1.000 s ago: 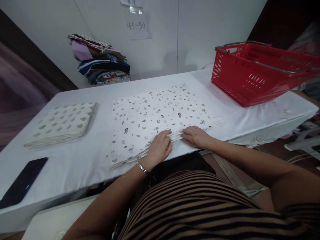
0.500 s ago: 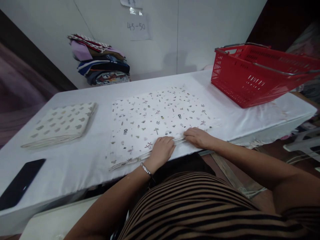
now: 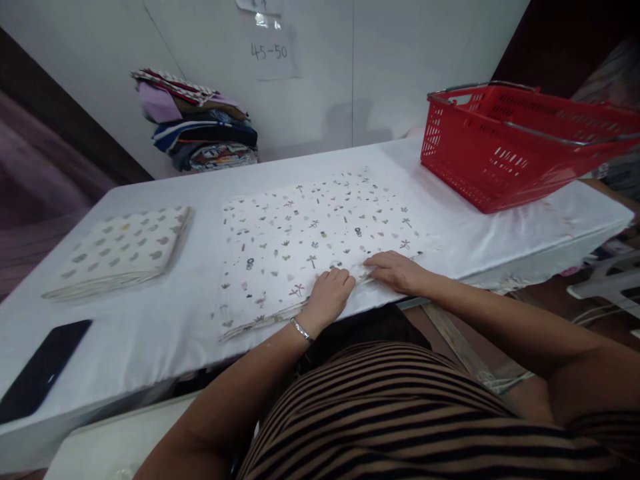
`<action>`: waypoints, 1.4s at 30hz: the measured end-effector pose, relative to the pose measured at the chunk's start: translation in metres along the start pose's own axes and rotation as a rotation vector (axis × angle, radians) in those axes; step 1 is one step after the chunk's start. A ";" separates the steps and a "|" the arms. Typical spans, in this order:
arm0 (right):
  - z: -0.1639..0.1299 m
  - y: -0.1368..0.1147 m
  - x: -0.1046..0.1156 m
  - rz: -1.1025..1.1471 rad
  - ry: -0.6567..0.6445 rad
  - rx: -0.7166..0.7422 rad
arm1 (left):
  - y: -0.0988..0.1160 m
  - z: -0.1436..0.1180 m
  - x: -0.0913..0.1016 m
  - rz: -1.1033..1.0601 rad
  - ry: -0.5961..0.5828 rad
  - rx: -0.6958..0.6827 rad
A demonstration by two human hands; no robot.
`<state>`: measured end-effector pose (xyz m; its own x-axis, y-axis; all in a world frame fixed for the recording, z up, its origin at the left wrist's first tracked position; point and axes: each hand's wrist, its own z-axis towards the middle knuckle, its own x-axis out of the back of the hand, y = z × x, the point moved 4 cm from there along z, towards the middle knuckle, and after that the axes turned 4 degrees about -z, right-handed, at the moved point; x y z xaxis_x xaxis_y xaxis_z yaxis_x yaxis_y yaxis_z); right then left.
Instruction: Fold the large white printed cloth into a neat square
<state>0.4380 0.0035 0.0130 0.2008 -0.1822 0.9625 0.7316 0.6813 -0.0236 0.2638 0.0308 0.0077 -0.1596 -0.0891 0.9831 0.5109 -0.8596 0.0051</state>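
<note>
A white cloth (image 3: pixel 327 230) printed with small palm trees, leaves and birds lies spread flat on the middle of a table (image 3: pixel 150 333), which has a shiny white cover. The print runs over the whole top face, mostly in grey and green, with a few reddish palms. Along the cloth's near side, close to the table's front edge, several layers show, stacked on each other.

The 2 hands meet this near edge. The left hand (image 3: pixel 330 293) is palm down, its fingers bent over the layered edge; a silver bracelet (image 3: pixel 301 329) circles that wrist. The right hand (image 3: pixel 397 272) is just beside it, fingertips pointing toward the left hand and touching the same edge, where the cloth is slightly bunched. Neither hand is clenched into a fist — but whether the fingers pinch the layers or only press on them, I cannot tell.

To the left of the printed cloth, and apart from it, sits a folded cream cloth (image 3: pixel 123 247) with grey-green blotches. Nearer the person, a dark phone (image 3: pixel 43 370) lies flat by the table's front left edge. A red basket (image 3: pixel 500 153) with 2 metal handles stands toward the right end. At the far edge, a pile of folded fabrics (image 3: pixel 200 123) rises against the wall, left of a paper (image 3: pixel 273 57) reading "45-50".
</note>
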 end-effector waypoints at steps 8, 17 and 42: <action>0.002 0.005 -0.002 0.005 0.006 0.029 | 0.001 -0.007 0.004 -0.101 -0.018 0.046; 0.007 0.008 0.004 0.115 0.031 -0.030 | 0.005 -0.007 0.004 -0.013 0.004 0.093; -0.109 0.095 0.038 0.018 0.181 -1.025 | -0.009 0.006 0.008 -0.116 -0.204 0.137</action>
<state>0.5859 -0.0156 0.0177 0.2499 -0.3392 0.9069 0.9132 -0.2288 -0.3373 0.2634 0.0405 0.0164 -0.0575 0.1213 0.9910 0.6108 -0.7809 0.1310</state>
